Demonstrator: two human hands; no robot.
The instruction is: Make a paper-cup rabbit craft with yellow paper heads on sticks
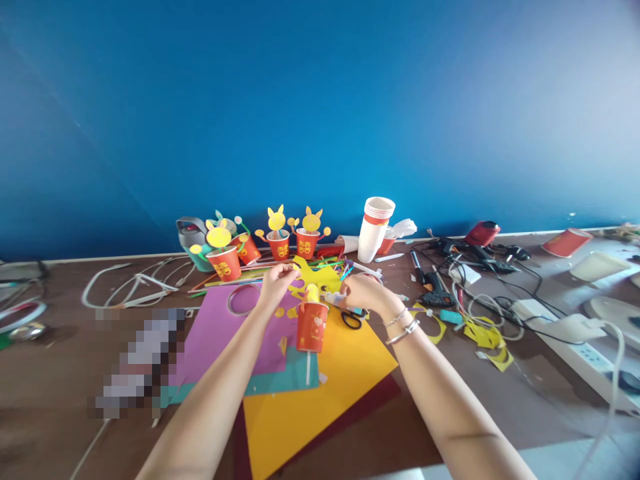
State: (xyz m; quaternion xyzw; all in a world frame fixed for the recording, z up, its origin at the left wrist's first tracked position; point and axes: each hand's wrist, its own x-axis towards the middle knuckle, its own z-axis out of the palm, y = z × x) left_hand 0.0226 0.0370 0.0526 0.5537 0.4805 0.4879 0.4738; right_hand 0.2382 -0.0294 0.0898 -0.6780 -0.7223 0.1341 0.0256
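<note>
Between our forearms we have a red paper cup over the coloured sheets, with something yellow at its top end. Our left hand pinches its fingers together beside the yellow paper scraps; whether they grasp a piece, we cannot tell. We curl the fingers of our right hand near the black-handled scissors, their grip unclear. Behind, eared yellow figures rise from red cups on our tabletop.
</note>
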